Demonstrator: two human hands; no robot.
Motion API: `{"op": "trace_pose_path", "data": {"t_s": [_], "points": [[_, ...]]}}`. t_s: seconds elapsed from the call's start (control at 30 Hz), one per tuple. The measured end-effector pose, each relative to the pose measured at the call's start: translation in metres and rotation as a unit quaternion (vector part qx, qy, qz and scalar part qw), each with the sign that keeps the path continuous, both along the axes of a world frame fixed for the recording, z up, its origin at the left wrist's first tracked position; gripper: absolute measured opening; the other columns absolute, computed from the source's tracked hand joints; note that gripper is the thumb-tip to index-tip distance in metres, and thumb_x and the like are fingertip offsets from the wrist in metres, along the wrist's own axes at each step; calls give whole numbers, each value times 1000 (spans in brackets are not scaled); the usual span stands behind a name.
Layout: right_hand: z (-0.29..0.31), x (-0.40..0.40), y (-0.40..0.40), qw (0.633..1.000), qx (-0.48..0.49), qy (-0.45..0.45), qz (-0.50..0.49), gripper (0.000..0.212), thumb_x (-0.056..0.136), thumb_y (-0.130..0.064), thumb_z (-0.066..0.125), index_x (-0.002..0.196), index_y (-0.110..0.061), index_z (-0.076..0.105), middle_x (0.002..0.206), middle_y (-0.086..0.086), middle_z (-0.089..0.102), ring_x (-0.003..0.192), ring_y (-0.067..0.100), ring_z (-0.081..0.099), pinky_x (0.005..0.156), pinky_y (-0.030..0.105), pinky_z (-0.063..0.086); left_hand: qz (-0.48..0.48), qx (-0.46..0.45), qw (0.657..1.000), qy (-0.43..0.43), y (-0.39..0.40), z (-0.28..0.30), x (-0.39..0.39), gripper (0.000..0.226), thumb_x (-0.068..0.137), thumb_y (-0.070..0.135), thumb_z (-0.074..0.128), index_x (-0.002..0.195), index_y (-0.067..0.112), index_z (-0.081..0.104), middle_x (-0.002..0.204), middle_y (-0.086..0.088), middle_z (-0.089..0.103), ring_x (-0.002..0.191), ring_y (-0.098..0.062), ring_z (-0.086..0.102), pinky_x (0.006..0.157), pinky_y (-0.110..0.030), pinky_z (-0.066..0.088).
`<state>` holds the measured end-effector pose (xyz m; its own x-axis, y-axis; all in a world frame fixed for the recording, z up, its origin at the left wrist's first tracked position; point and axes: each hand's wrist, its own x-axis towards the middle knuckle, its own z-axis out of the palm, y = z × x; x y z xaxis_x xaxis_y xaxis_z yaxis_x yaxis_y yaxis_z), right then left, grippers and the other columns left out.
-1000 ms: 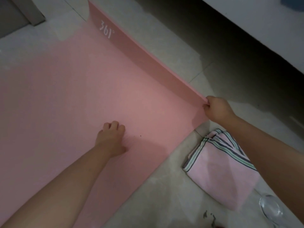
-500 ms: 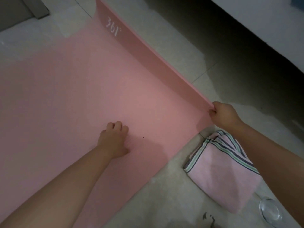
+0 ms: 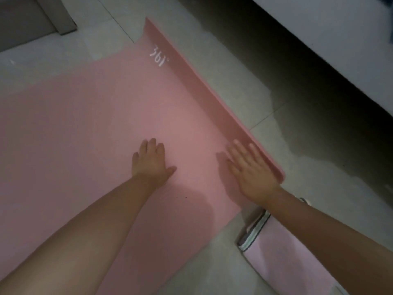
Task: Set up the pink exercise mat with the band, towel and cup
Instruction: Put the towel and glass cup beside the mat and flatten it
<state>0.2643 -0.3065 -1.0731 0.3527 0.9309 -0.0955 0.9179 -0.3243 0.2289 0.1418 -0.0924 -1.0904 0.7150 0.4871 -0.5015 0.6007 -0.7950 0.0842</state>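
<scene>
One pink exercise mat (image 3: 102, 133) is lying unrolled on the tiled floor (image 3: 244, 99), its far edge curling upward. The left hand (image 3: 150, 161) and right hand (image 3: 252, 169) are pressing flat on it, fingers spread and gripping nothing. One folded towel (image 3: 274, 250) is waiting on the floor just beside the mat's near corner, not yet placed. The band and cup are not appearing in view, so most of the setup is seemingly remaining.

Both bare arms reach forward, the left hand (image 3: 151, 161) and right hand (image 3: 252, 169) lying palm-down, fingers spread flat.
</scene>
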Motion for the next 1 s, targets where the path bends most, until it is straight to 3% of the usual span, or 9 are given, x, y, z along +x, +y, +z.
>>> {"op": "trace_pose_path", "data": {"t_s": [0.1, 0.23, 0.4, 0.47, 0.53, 0.6, 0.77, 0.9, 1.0], "points": [[-15, -6, 19, 996, -78, 27, -23, 51, 68, -17, 33, 98, -14, 73, 115, 14, 69, 106, 35, 65, 111, 39, -1, -2, -28, 998, 58, 10, -10, 7, 98, 81, 59, 57, 151, 18, 2, 160, -5, -9, 147, -30, -6, 116, -52, 17], [-39, 9, 35, 992, -106, 59, -32, 50, 67, -24, 34, 96, -21, 75, 113, 13, 70, 104, 33, 66, 108, 38, 2, 1, -26, 998, 64, 15, -11, 17, 99, 72, 59, 68, 145, 19, 15, 155, -5, 5, 143, -33, 7, 109, -53, 31], [-44, 46, 57, 988, -119, 81, -61, 64, 83, -39, 13, 127, -25, 56, 139, 9, 50, 129, 33, 46, 109, 36, -2, 16, -39, 996, 85, 16, -6, 31, 99, 62, 55, 78, 136, 16, 25, 149, -8, 13, 139, -36, 13, 100, -54, 42], [-45, 61, 62, 989, -78, 89, -93, 63, 87, -43, 13, 124, -22, 60, 135, 10, 56, 123, 32, 53, 108, 34, 12, 18, -44, 995, 87, 17, -7, 32, 99, 61, 54, 79, 135, 15, 25, 149, -9, 12, 139, -36, 12, 100, -56, 41], [-53, 77, 54, 981, -61, 114, -142, 81, 79, -53, -8, 142, -25, 34, 154, 6, 26, 142, 27, 27, 114, 33, 11, 18, -46, 995, 87, 17, -9, 32, 100, 61, 53, 79, 136, 15, 25, 150, -8, 11, 139, -36, 12, 100, -57, 41], [-58, 87, 43, 962, -53, 178, -200, 83, 73, -57, -10, 148, -28, 10, 159, 0, -1, 147, 21, 0, 118, 34, 3, 24, -50, 995, 87, 17, -8, 31, 101, 62, 52, 80, 137, 15, 24, 152, -8, 8, 140, -37, 9, 101, -58, 40], [-64, 89, 38, 942, 22, 222, -252, 88, 71, -58, -5, 148, -20, 13, 159, 5, 1, 147, 23, -1, 118, 33, 0, 33, -56, 995, 81, 16, -7, 30, 99, 62, 49, 80, 137, 16, 25, 152, -8, 7, 140, -37, 9, 101, -60, 38], [-67, 79, 30, 921, 53, 218, -317, 78, 81, -53, 10, 148, -14, 12, 158, 11, 0, 147, 25, -1, 118, 34, -1, 35, -57, 994, 81, 17, -8, 30, 100, 61, 49, 81, 137, 16, 25, 152, -8, 7, 140, -37, 8, 101, -61, 37], [-66, 73, 9, 913, 44, 219, -340, 85, 77, -57, 1, 149, -13, 9, 158, 11, -1, 147, 24, -1, 117, 32, -2, 38, -60, 994, 79, 17, -9, 30, 100, 60, 49, 81, 137, 15, 26, 152, -9, 7, 140, -36, 8, 101, -61, 37]]}}
